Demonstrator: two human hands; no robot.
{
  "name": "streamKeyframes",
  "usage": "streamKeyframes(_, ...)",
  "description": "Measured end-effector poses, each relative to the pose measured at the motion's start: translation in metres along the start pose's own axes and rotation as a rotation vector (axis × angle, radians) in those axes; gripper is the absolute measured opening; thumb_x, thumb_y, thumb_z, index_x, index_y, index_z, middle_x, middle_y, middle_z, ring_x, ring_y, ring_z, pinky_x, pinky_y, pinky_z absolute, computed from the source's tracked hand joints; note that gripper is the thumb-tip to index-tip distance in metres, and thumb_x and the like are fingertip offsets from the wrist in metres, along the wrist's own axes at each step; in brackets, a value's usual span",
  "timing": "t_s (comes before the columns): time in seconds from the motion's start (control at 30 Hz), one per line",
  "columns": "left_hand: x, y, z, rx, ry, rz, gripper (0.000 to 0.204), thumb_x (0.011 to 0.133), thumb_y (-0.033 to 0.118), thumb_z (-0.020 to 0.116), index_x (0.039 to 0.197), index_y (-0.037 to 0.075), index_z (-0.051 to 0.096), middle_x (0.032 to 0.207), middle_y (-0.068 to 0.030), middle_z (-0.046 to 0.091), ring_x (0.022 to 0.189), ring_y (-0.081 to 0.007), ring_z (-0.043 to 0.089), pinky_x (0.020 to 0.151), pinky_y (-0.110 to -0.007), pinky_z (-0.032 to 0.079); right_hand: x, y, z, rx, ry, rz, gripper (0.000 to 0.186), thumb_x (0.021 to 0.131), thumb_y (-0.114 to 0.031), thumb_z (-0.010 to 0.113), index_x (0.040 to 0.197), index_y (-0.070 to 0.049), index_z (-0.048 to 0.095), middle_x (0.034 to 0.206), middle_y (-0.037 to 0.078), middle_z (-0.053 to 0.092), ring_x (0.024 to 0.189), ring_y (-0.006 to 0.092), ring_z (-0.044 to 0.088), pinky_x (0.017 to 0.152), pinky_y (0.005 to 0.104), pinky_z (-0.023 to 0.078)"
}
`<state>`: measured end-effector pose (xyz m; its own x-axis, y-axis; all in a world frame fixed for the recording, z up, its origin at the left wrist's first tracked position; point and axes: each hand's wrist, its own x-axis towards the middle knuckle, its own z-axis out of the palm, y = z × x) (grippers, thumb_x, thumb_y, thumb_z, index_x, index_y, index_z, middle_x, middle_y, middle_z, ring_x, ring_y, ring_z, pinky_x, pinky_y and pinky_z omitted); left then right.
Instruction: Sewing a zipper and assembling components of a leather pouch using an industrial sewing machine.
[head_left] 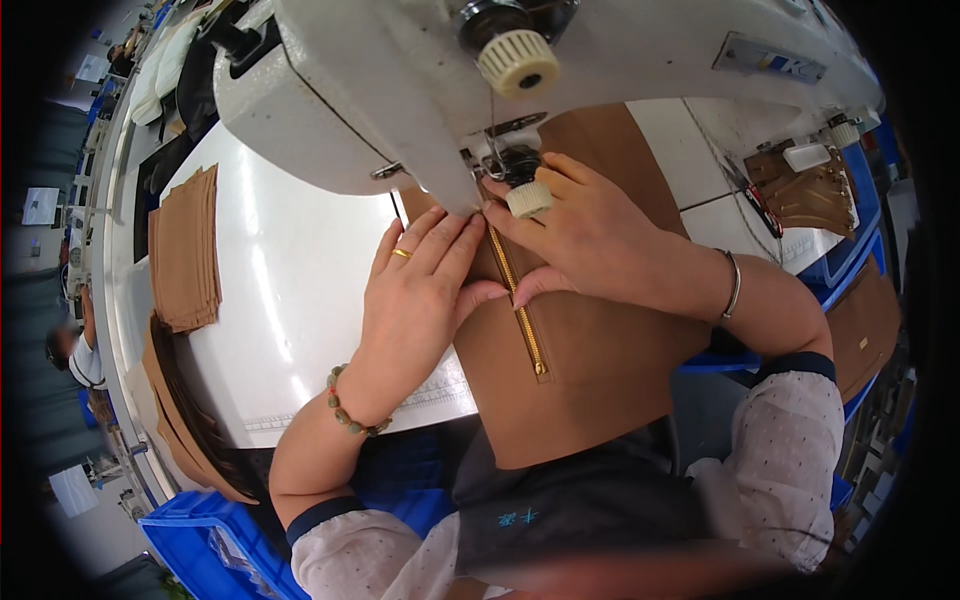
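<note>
Under the head of a white industrial sewing machine (300,110) lies a brown panel (580,380), probably leather or fabric, with a gold zipper (527,330) running toward my body. My left hand (425,290), wearing a ring and bead bracelet, rests flat left of the zipper, fingertips at the presser foot area, thumb near the teeth. My right hand (590,240), with a metal bangle at the wrist, presses on the panel right of the zipper, fingers apart, partly behind the cream knob (530,200), thumb beside the zipper. The needle point is hard to make out.
A brown stack (183,245) lies on the white table (275,300) at left, curved pieces (185,410) nearer me. Red-handled scissors (760,210) and small parts (800,200) sit at right. Blue bins (180,535) stand below. A person (75,355) works at far left.
</note>
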<state>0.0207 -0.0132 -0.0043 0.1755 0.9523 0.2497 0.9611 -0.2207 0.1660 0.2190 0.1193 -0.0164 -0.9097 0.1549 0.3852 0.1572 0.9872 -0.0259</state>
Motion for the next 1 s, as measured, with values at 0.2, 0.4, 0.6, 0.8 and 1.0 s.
streamKeyframes(0.2, 0.0003, 0.0005, -0.0004, -0.017, -0.013, -0.004, 0.067, 0.082, 0.041, 0.077, 0.138, 0.007, 0.064, 0.136, -0.0130, 0.065, 0.132, -0.0343, 0.056, 0.113, -0.052, 0.041, -0.0004, -0.0010, -0.0012, 0.008, -0.004, 0.011, 0.082, 0.068, -0.063, 0.077, 0.121, -0.001, 0.066, 0.134, 0.014, 0.061, 0.120, 0.0290, 0.058, 0.105, 0.0437, 0.046)
streamKeyframes(0.4, 0.0009, 0.0001, 0.0005, -0.024, -0.005, -0.004, 0.067, 0.082, 0.040, 0.077, 0.138, 0.007, 0.064, 0.136, -0.0125, 0.065, 0.132, -0.0343, 0.056, 0.113, -0.052, 0.042, 0.0001, -0.0011, 0.0003, -0.004, -0.022, 0.015, 0.083, 0.069, -0.063, 0.077, 0.122, -0.001, 0.066, 0.134, 0.014, 0.061, 0.121, 0.0288, 0.058, 0.106, 0.0436, 0.046)
streamKeyframes(0.6, 0.0014, -0.0016, 0.0009, 0.018, -0.002, -0.001, 0.065, 0.084, 0.042, 0.075, 0.137, 0.006, 0.064, 0.136, -0.0109, 0.065, 0.132, -0.0309, 0.057, 0.113, -0.051, 0.041, 0.0014, 0.0006, 0.0011, -0.011, 0.022, 0.002, 0.081, 0.069, -0.063, 0.076, 0.120, -0.001, 0.066, 0.132, 0.013, 0.062, 0.119, 0.0288, 0.058, 0.105, 0.0436, 0.046)
streamKeyframes(0.8, 0.0018, -0.0019, 0.0020, 0.022, -0.003, 0.003, 0.064, 0.085, 0.042, 0.075, 0.137, 0.005, 0.064, 0.137, -0.0108, 0.065, 0.133, -0.0306, 0.056, 0.113, -0.051, 0.041, 0.0017, 0.0014, 0.0019, -0.020, 0.020, -0.004, 0.081, 0.069, -0.063, 0.077, 0.119, 0.000, 0.066, 0.132, 0.013, 0.061, 0.119, 0.0287, 0.059, 0.104, 0.0431, 0.047)
streamKeyframes(1.0, 0.0020, -0.0027, 0.0027, 0.004, 0.003, -0.013, 0.066, 0.084, 0.042, 0.075, 0.140, 0.008, 0.063, 0.138, -0.0115, 0.064, 0.134, -0.0323, 0.056, 0.114, -0.053, 0.040, 0.0023, 0.0024, 0.0015, 0.006, 0.012, -0.004, 0.078, 0.070, -0.062, 0.077, 0.119, -0.002, 0.067, 0.131, 0.012, 0.062, 0.121, 0.0286, 0.058, 0.104, 0.0428, 0.047)
